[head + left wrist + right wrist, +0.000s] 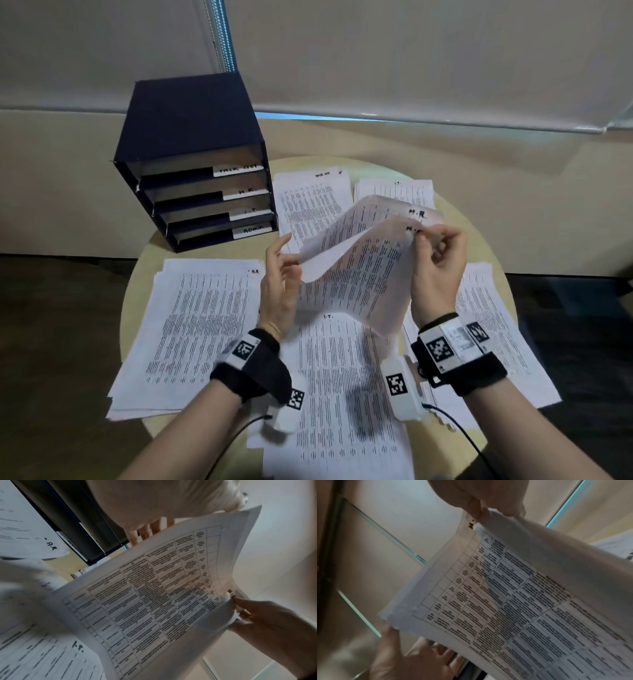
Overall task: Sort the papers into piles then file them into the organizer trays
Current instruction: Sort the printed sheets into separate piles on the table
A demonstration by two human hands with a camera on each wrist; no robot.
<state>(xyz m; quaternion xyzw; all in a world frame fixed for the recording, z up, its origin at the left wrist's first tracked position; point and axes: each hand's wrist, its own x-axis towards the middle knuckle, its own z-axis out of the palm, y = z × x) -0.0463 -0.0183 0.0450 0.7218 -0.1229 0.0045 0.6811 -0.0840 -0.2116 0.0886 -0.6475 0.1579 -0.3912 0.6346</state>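
Observation:
A few printed table sheets (359, 267) marked "H.R." hang curled in the air above the round table (479, 246). My right hand (423, 234) pinches their top right corner; the right wrist view shows that pinch (481, 513) beside the handwritten mark. My left hand (287, 263) stays open, fingers fairly straight, touching the sheets' left edge. In the left wrist view its fingers (145, 534) pass behind the sheets (154, 595). The dark blue organizer (191, 137) stands at the table's back left, with trays labelled TASK LIST, H.R., I.T. and ADMIN.
Paper piles cover the table: a large one at the left (198, 325), an "I.T." pile under my wrists (342, 394), a "TASK LIST" pile (308, 202) beside the organizer, another "I.T." pile behind the held sheets (397, 190), and one at the right (489, 325).

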